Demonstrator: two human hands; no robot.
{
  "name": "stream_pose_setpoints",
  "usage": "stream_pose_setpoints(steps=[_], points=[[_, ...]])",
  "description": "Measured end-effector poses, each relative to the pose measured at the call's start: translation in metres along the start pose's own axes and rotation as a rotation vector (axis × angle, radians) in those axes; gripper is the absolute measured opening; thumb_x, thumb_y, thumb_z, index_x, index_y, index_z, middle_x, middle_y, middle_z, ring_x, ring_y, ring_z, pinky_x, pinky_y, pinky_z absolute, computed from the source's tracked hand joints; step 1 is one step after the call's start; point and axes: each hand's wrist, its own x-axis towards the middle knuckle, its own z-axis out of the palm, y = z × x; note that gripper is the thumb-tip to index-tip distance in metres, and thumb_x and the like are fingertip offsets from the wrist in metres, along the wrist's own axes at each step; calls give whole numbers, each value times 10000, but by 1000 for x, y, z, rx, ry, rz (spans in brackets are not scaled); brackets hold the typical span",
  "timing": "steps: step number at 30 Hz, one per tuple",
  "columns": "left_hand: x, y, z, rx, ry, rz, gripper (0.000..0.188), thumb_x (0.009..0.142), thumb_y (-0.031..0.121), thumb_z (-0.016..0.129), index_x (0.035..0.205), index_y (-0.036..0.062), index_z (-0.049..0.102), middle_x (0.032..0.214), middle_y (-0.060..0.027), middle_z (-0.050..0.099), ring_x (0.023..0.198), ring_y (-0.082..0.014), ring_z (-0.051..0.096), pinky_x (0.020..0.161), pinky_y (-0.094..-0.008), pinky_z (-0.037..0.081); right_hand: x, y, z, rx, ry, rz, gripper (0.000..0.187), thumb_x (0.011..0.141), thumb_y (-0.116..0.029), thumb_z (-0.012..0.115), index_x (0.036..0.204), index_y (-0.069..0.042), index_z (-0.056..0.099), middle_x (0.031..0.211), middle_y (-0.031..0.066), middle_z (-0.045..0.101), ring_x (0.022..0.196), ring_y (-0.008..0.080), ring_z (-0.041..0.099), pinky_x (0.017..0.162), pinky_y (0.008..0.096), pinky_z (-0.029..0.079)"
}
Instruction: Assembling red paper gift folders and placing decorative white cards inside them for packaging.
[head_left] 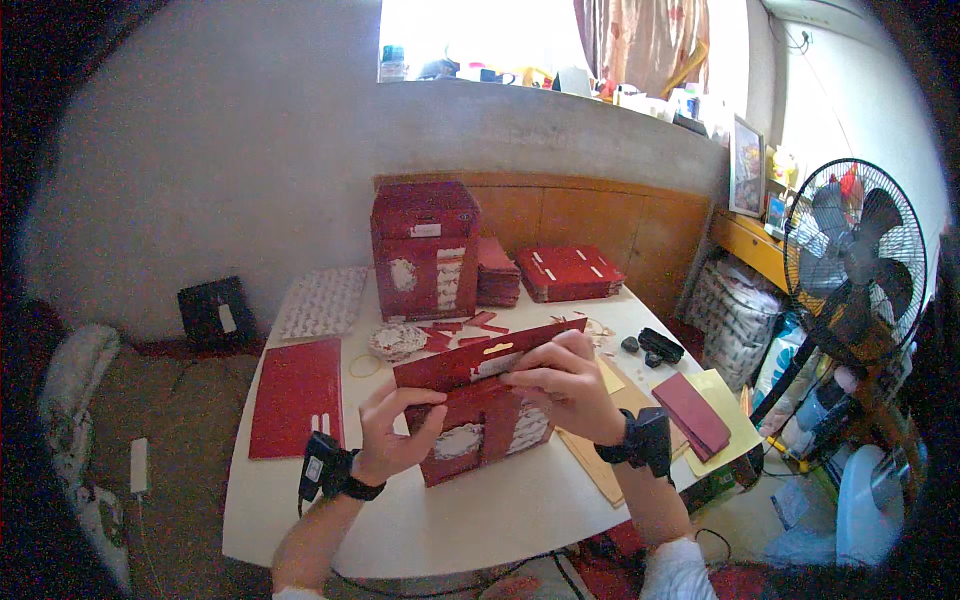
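A red cardboard package with white printed patches and a slotted hang tab along its top is held up above the white table, slightly tilted. My left hand pinches its upper left edge between thumb and fingers. Across the top flap on the right, my right hand has its fingers bent over the card near a white label strip; its thumb is partly hidden. Behind it a round white coil lies beside several red card strips. Black straps with small devices sit on both wrists.
At the table's back stand a tall red box, a stack of folded red cards and red flat packs. A red sheet lies left; dark red cards and black objects lie right. A fan stands beyond.
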Motion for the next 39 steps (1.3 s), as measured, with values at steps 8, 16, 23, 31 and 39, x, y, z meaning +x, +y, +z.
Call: stream_pose_setpoints(steps=[8,16,23,31,39], points=[[3,5,6,-34,-55,-72,131,671,14,652,796,30,617,846,-135,594,692,-214,589,580,-267,469,10,-7,10,-30,-3,-18,93,651,-164,668,718,-139,608,727,-4,520,769,208,474,706,330,354],[2,4,8,-29,-5,-50,127,672,6,651,792,32,616,811,-122,585,692,-195,587,565,-265,473,11,-9,11,-70,-1,-23,102,646,-168,669,706,-135,594,700,-2,496,743,208,475,700,331,352],[4,14,12,-35,-6,-135,143,652,8,668,784,29,617,808,-125,581,699,-214,591,598,-282,481,16,-17,16,-14,-7,-64,110,655,-171,663,729,-135,591,760,-4,538,788,204,493,742,340,352],[2,10,14,-16,11,-70,131,648,18,674,767,34,621,820,-129,586,710,-226,593,608,-281,479,13,-17,14,-26,-38,-30,108,660,-168,661,740,-135,597,780,-7,556,790,205,496,750,336,353],[-18,-11,7,-35,78,-30,119,679,-13,601,789,16,566,759,-120,583,659,-230,585,575,-281,458,1,-1,-2,-35,7,-7,169,621,-72,690,771,-124,631,765,-13,571,734,184,484,686,302,352]])
